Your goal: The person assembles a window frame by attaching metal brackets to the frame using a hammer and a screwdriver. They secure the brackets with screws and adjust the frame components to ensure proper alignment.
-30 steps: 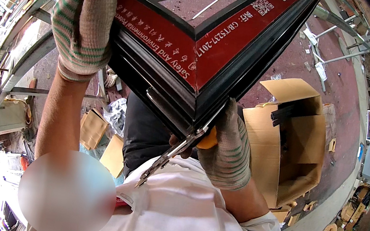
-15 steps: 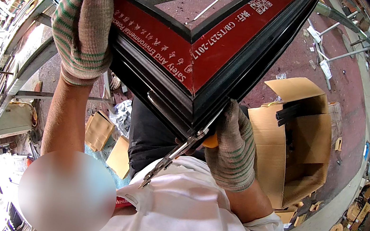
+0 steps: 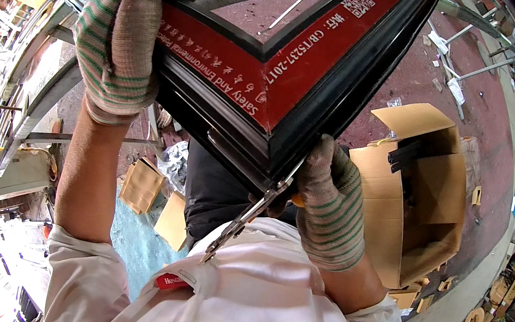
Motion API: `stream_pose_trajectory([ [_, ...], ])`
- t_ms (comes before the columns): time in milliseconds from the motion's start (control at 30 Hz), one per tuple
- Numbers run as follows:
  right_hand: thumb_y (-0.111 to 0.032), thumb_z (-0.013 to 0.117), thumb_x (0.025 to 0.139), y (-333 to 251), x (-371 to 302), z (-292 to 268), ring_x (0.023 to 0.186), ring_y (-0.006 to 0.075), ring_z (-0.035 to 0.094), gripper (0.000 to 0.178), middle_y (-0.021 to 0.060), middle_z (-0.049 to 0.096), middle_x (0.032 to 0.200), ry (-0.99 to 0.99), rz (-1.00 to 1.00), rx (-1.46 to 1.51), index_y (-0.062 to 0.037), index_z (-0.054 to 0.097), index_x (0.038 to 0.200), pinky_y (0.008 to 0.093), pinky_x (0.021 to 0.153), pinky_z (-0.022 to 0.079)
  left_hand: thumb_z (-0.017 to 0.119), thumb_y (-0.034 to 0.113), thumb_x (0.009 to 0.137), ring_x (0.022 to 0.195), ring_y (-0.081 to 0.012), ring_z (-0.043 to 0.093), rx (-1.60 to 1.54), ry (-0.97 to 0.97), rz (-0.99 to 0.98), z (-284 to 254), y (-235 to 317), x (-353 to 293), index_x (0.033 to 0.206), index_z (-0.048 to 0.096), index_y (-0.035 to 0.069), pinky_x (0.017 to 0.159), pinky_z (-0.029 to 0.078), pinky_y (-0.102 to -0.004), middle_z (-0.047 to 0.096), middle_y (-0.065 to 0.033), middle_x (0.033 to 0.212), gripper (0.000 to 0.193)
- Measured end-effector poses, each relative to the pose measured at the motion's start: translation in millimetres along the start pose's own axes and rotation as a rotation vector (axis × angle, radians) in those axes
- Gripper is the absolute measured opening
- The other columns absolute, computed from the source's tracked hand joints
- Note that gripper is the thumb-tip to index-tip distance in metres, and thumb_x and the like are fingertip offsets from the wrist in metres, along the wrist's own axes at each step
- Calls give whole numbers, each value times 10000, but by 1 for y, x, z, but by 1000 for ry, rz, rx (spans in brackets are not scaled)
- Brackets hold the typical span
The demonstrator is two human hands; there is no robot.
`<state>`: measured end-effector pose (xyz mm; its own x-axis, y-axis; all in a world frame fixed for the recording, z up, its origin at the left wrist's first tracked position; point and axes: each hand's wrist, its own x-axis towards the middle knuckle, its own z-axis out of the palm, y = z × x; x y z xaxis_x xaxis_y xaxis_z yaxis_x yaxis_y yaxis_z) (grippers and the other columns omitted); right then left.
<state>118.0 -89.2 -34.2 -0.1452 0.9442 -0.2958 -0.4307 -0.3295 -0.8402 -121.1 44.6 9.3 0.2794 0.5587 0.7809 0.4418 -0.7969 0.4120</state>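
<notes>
A black metal frame corner [image 3: 211,111] with red printed film on its faces is held up in front of me, its point turned toward my body. My left hand [image 3: 121,47], in a grey glove with green stripes, is wrapped around the frame's left arm. My right hand [image 3: 334,206], gloved alike, is closed at the frame's lower corner, beside a jointed metal strip [image 3: 238,225]. That strip slants from the corner toward my chest. A small orange piece [image 3: 297,199] shows by the right fingers, mostly hidden. Those fingertips are behind the strip and frame.
An open cardboard box [image 3: 389,214] with black pieces poking out stands at the right. Flat cardboard pieces [image 3: 142,185] lie at lower left near a grey metal box [image 3: 19,172]. Large curved metal members [image 3: 46,103] rise at the left. Scraps litter the red floor.
The frame and both hands have shifted only slightly. The orange piece is more covered now. The view has tilted a little, showing more of my left sleeve.
</notes>
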Motion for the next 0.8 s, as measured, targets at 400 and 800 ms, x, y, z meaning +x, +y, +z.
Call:
stream_pose_trajectory([
  [400, -447, 570, 998, 12, 6, -10, 644, 99, 637, 400, 18, 666, 826, -79, 85, 174, -62, 665, 1044, 235, 551, 517, 432, 339, 1045, 975, -200, 651, -40, -61, -42, -2, -3, -5, 1121, 682, -11, 891, 508, -336, 695, -125, 1066, 437],
  [800, -399, 621, 977, 40, -10, -18, 705, 157, 674, 394, 67, 677, 915, -198, 28, 260, -55, 597, 1168, 266, 558, 532, 454, 313, 1035, 950, -197, 641, -71, -30, -51, 1, 2, -5, 1088, 683, -35, 874, 498, -329, 688, -133, 1081, 420],
])
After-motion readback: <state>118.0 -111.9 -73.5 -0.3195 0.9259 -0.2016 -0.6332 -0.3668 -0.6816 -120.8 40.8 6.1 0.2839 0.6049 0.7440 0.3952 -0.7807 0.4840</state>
